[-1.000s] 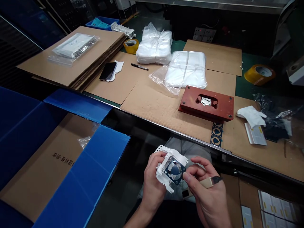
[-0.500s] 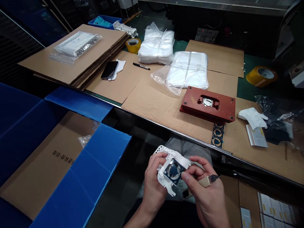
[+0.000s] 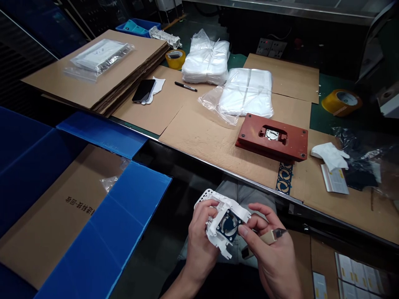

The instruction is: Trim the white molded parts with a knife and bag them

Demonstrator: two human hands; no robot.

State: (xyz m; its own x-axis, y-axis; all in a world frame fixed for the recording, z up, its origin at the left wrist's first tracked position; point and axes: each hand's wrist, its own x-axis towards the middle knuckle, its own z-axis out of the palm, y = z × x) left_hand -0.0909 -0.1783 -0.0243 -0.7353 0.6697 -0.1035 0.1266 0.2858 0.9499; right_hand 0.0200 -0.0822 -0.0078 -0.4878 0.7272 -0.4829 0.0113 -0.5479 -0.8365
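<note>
Down at the lower centre of the frame, someone has a white plastic housing [image 3: 239,205] held above their lap, tilted so its lower prongs point down and to the right. The left hand [image 3: 203,228] has hold of it from the left side, fingers curled over the top edge and partly hidden by it. Set in the housing's face, just right of those fingers, is a dark blue square piece [image 3: 230,225] with curved cut-outs.

The right hand [image 3: 270,240] is half closed on the housing's other side, thumb tip at the blue piece's right edge; I can't tell whether it presses or only hovers. A tan-handled tool [image 3: 268,237] is tucked across that hand, its dark tip pointing right.

On the bench, right of centre, sits a red block [image 3: 293,133] with a silvery square [image 3: 272,135] in its slot. A blue cut-out strip [image 3: 284,178] pokes from under its near edge. Over at the right of the frame lies a white glove [image 3: 331,155].
</note>
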